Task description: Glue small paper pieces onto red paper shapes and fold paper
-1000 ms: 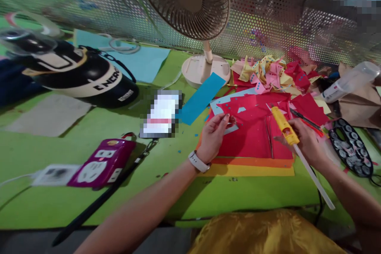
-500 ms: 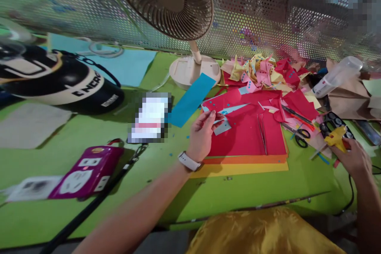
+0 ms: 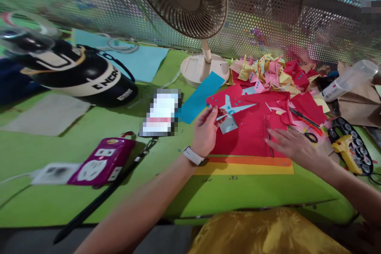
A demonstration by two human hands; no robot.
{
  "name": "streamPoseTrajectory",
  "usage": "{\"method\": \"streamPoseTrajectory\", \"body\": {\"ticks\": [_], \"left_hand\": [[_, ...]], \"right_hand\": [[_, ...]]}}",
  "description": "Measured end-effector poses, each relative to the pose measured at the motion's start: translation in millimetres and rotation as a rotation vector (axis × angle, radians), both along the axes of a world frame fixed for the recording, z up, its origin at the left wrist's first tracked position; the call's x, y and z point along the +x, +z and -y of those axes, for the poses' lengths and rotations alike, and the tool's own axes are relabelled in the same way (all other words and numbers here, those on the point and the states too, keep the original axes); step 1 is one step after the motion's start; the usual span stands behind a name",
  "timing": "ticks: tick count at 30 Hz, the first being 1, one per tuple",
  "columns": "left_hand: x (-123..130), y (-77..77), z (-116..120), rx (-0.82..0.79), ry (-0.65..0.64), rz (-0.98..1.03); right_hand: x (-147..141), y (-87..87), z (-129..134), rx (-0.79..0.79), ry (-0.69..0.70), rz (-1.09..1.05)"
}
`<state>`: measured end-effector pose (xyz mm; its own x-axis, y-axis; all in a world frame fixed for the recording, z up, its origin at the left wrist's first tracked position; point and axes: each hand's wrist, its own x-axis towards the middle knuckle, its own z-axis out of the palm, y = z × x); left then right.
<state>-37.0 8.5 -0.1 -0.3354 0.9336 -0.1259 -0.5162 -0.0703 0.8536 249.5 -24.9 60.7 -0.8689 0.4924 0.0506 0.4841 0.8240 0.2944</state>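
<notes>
My left hand [image 3: 206, 131], with a white-strapped watch [image 3: 195, 156] at its wrist, is closed in a pinch above red paper [image 3: 238, 145]. What it pinches is too small to make out. Close to those fingertips lie light blue paper scraps [image 3: 228, 125] and tiny blue dots. My right hand [image 3: 290, 147] is over the right side of the red paper, fingers stretched out and holding nothing. Its fingertips are beside the metal tweezers [image 3: 268, 131]; contact is unclear. Farther right, a yellow glue gun [image 3: 347, 152] rests against a black tray of round pots [image 3: 360, 147].
Folded patterned paper pieces [image 3: 270, 73] are heaped behind the red sheet, near a fan [image 3: 205, 69]. Scissors [image 3: 311, 137] and a craft knife [image 3: 306, 119] lie at right. A phone [image 3: 160, 112], purple power socket [image 3: 102, 162] and large black bottle [image 3: 89, 73] occupy the left.
My right hand has let go of the yellow glue gun and moved left to the tweezers. The left hand keeps its pinch at nearly the same place. The view has shifted slightly left.
</notes>
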Motion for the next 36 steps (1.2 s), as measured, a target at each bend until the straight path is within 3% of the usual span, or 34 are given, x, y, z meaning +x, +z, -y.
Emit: {"method": "streamPoseTrajectory", "body": {"ticks": [4,7,9,13,18,24,36], "left_hand": [[-3,0.0,-3,-0.012,0.025,0.050],[-3,2.2,-4,-0.033,0.046,0.092],[-2,4.5,-4,-0.042,0.051,0.103],[0,7.4,-3,-0.047,0.058,0.102],[0,6.1,-4,-0.048,0.053,0.114],[0,3.4,-4,-0.046,0.053,0.080],[0,4.9,-3,-0.037,0.019,0.088]], "right_hand": [[-8,-15.3,-14,-0.014,0.318,-0.005],[-7,-9.2,-20,0.018,0.387,-0.159],[-13,-0.3,-23,-0.047,0.294,-0.414],[-35,9.1,-26,-0.389,-0.132,-0.931],[-49,-6.4,-33,-0.637,-0.367,-1.028],[-59,-18.9,-44,-0.683,-0.422,-0.964],[-70,-9.2,-46,-0.676,-0.442,-1.046]]}}
